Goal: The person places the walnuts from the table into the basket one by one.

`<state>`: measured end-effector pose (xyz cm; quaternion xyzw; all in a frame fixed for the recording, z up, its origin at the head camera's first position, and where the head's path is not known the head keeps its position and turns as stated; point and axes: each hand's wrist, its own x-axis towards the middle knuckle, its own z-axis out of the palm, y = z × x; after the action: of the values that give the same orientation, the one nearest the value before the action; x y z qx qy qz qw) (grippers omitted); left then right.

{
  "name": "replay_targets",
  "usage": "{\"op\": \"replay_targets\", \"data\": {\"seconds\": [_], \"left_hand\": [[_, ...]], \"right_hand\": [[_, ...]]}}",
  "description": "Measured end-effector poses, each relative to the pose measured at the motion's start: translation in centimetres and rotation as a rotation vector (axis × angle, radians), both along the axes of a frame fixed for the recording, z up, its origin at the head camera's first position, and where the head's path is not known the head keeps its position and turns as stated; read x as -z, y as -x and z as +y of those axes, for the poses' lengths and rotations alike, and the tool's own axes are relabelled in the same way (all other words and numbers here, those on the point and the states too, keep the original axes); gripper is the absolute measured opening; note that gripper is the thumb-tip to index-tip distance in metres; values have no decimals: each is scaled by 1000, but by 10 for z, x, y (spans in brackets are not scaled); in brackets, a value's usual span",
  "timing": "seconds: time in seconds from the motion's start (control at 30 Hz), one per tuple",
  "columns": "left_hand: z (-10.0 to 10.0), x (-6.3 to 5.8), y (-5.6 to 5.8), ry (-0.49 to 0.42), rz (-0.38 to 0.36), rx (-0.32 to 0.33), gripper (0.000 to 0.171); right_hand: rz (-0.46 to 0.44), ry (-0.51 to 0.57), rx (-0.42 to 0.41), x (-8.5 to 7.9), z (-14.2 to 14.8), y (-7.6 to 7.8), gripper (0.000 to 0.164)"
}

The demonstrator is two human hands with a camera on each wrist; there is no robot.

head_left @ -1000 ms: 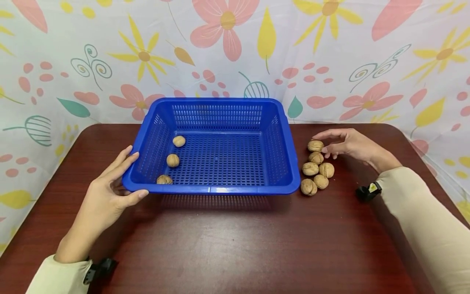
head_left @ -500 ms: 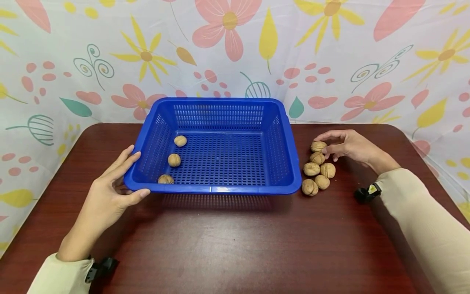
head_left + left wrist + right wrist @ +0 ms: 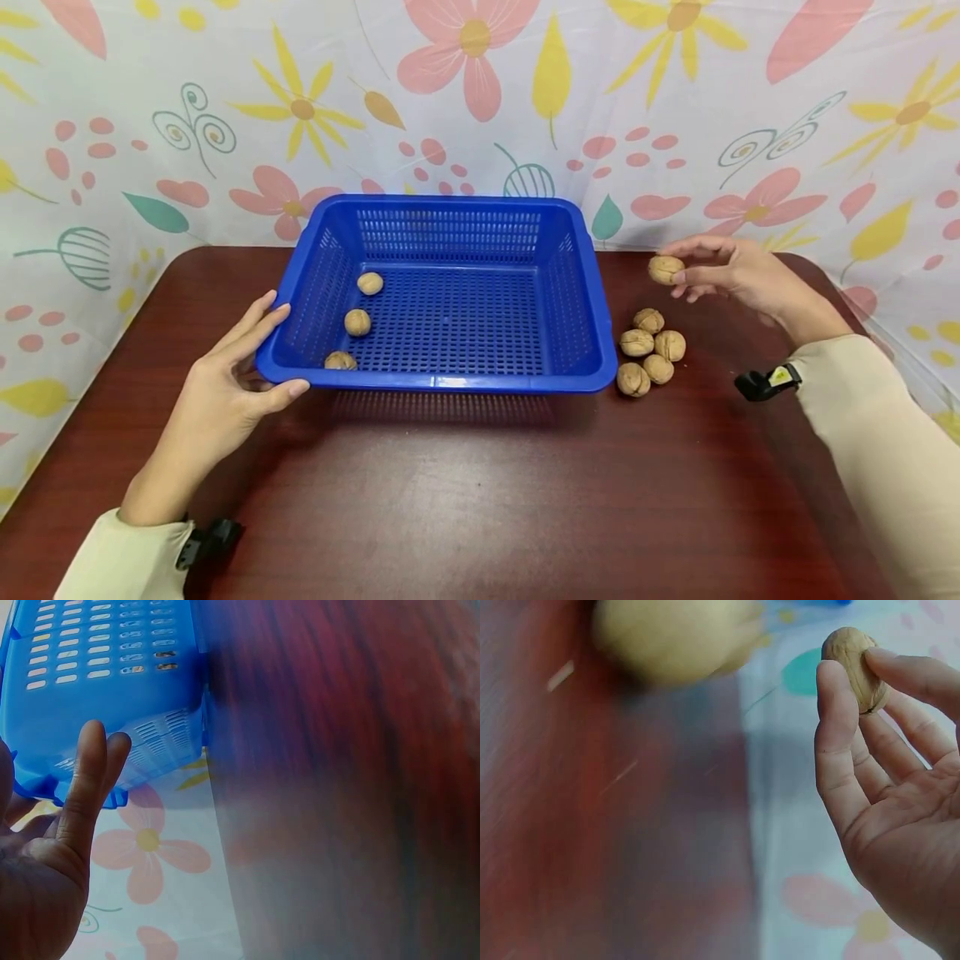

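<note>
Between thumb and fingers, my right hand (image 3: 738, 271) pinches a walnut (image 3: 666, 269), raised from the pile; the right wrist view shows this walnut (image 3: 853, 667) at the fingertips. Several other walnuts (image 3: 637, 342) lie clustered on the table just below it, beside the basket's right side. My left hand (image 3: 225, 387) grips the front left corner of a blue plastic basket (image 3: 450, 383), fingers along the left rim and thumb at the front rim. Inside the basket, 3 walnuts (image 3: 357, 322) sit in a line along the left side. In the left wrist view the hand (image 3: 56, 855) overlaps the basket wall (image 3: 97, 705).
The dark red-brown wooden table (image 3: 465, 500) has rounded back corners. Behind it hangs a white cloth (image 3: 480, 150) printed with flowers and leaves, close to the basket's back rim. A black strap device (image 3: 765, 382) is on the right wrist.
My right hand has taken the rearmost walnut from the pile and lifted it up and slightly right. The left hand keeps its grip on the basket corner. The view has shifted slightly.
</note>
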<state>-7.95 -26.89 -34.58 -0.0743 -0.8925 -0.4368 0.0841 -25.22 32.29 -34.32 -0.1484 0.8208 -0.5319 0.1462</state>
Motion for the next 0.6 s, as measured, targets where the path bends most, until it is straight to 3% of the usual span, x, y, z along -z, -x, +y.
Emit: {"op": "replay_targets", "data": {"seconds": [0.17, 0.33, 0.47, 0.6], "left_hand": [[0, 0, 0, 13, 2, -4, 86], [0, -1, 0, 14, -1, -1, 86], [0, -2, 0, 6, -6, -1, 85], [1, -2, 0, -2, -11, 1, 85]], "right_hand": [[16, 225, -113, -32, -20, 2, 40], [-53, 447, -215, -67, -55, 5, 39], [-32, 444, -252, -93, -92, 8, 35], [9, 357, -301, -109, -132, 11, 31]]}}
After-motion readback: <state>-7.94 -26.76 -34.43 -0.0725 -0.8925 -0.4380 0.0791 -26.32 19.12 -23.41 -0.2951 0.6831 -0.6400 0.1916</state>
